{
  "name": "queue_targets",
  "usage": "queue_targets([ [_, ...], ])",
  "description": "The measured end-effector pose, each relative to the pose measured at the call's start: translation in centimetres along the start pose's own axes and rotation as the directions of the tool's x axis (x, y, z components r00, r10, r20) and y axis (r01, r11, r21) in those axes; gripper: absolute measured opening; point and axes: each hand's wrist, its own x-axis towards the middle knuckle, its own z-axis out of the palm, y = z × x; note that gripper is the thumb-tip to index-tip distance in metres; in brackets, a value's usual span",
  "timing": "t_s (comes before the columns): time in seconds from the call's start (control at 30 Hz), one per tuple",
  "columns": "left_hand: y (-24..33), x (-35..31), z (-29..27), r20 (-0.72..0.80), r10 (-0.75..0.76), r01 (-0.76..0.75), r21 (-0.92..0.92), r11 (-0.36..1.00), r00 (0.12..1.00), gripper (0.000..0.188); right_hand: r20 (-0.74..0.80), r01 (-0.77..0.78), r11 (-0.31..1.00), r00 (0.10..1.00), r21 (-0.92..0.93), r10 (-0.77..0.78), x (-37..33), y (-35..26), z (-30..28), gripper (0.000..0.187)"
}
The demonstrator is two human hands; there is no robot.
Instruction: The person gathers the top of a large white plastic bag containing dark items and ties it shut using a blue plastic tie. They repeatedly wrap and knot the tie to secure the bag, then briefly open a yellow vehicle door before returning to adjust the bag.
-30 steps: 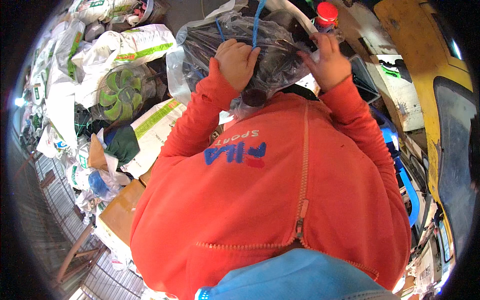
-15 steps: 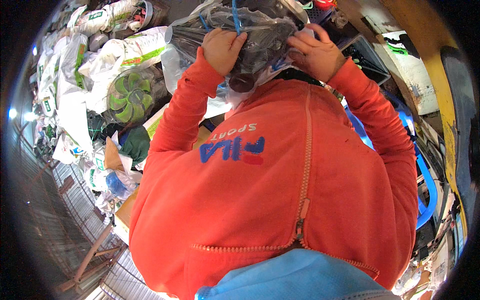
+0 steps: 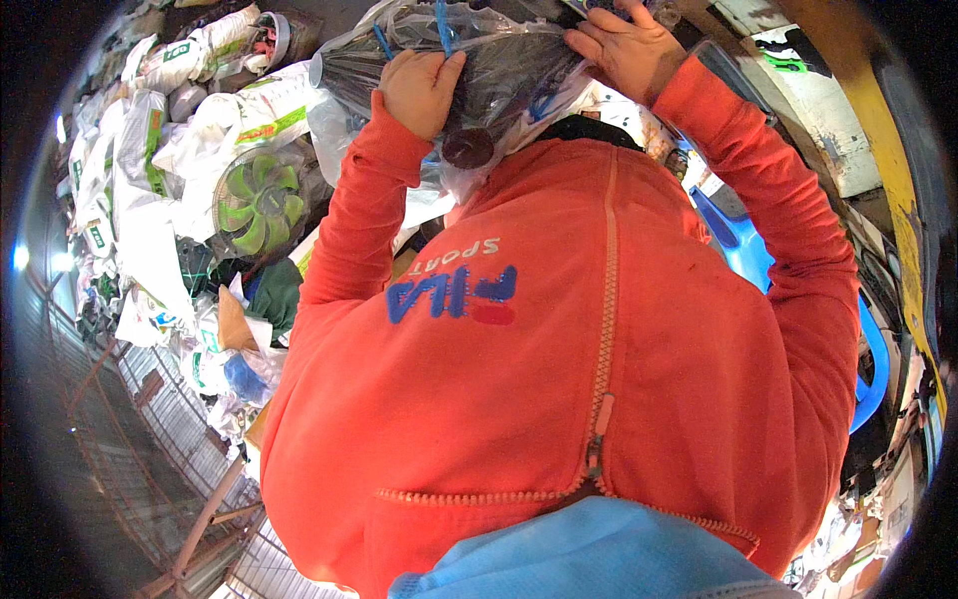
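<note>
A clear plastic bag [image 3: 514, 75] with dark contents lies across the top of the view, in front of my chest. A round dark brown piece [image 3: 468, 149] shows through its near side. My left hand [image 3: 423, 92] is closed on the bag's left part, beside a blue strip [image 3: 445, 28] that runs up past the fingers. At the bag's right end, the fingers of my right hand [image 3: 629, 48] are bent against the plastic and appear to pinch its edge. Both forearms are in orange-red sleeves. What fills the bag is hard to make out.
On the left, a fan with green blades [image 3: 257, 203] stands among many white sacks [image 3: 185, 150]. A blue plastic chair [image 3: 733, 240] is partly hidden behind my right arm. Further right runs a worn yellow edge [image 3: 891, 150], beside a pale board [image 3: 820, 130].
My right hand has moved up and slightly left, along the bag's right end. My left hand and the bag have shifted a little to the left and up.
</note>
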Motion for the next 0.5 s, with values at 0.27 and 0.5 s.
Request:
queue_targets([
  [0.27,-0.3,-0.2,0.4,-0.026,0.007,-0.008,-0.009,1.0,1.0,0.038,0.057,-0.041,0.874,0.998,0.484,0.015,-0.2,0.5,-1.9,0.023],
  [0.5,0.2,0.1,0.1,-0.038,-0.025,0.024,-0.01,1.0,0.999,0.04,0.064,-0.312,0.93,0.95,0.193,0.305,-1.2,-0.6,-1.4,0.022],
])
